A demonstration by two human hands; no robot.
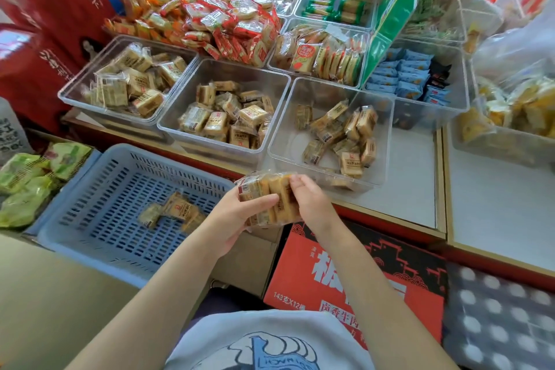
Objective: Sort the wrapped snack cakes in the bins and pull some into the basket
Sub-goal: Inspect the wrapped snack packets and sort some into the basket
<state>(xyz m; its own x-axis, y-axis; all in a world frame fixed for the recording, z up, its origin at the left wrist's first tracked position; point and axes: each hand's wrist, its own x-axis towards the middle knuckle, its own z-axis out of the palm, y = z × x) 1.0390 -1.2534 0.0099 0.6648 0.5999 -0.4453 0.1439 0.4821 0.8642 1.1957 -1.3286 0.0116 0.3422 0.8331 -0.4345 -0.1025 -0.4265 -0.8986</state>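
Head view shows a stack of wrapped snack cakes held just right of the blue basket, near its rim. Left hand and right hand curl their fingers round it. Light, soft, slippery wrappers; best squeezed gently from both ends.

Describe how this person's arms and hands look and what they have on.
Both forearms are bare, with no sleeves reaching them. The left hand and right hand wear no gloves; no rings, watch or bracelet show. The light grey T-shirt carries a blue and white printed graphic.
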